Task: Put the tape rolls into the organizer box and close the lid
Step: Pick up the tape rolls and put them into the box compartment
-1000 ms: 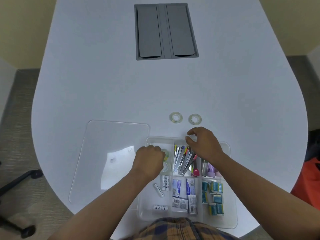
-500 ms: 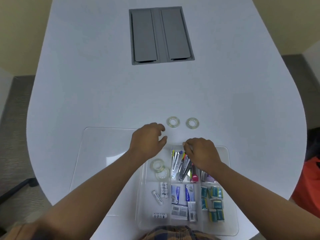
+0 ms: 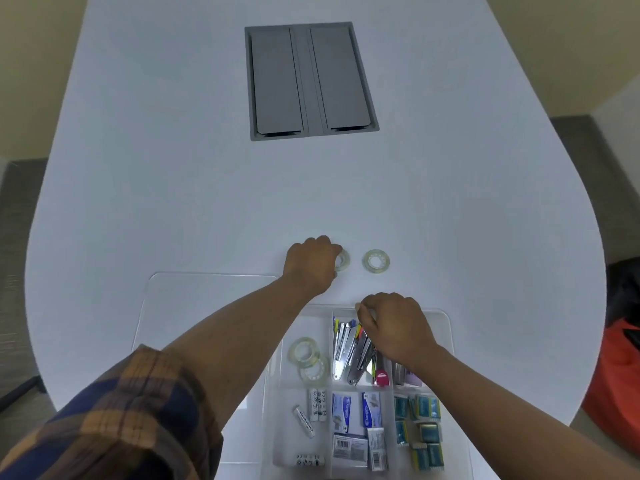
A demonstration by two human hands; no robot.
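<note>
Hands over an open organizer box (image 3: 446, 327) on a white table (image 3: 173, 188), two tape rolls not yet boxed.

The left hand (image 3: 311, 265) covers the near-left part of one tape roll (image 3: 343, 260) on the table; its fingers curl round the roll, but whether they grip it cannot be told. A second tape roll (image 3: 376, 261) lies just beside it, untouched. The right hand (image 3: 394, 327) rests at the box's far rim, fingers bent together; what they pinch, if anything, is hidden. Two boxed tape rolls (image 3: 308, 358) overlap in the far-left compartment. The clear lid (image 3: 194, 299) lies flat left of the box, its near edge hidden by the plaid sleeve (image 3: 114, 420).
</note>
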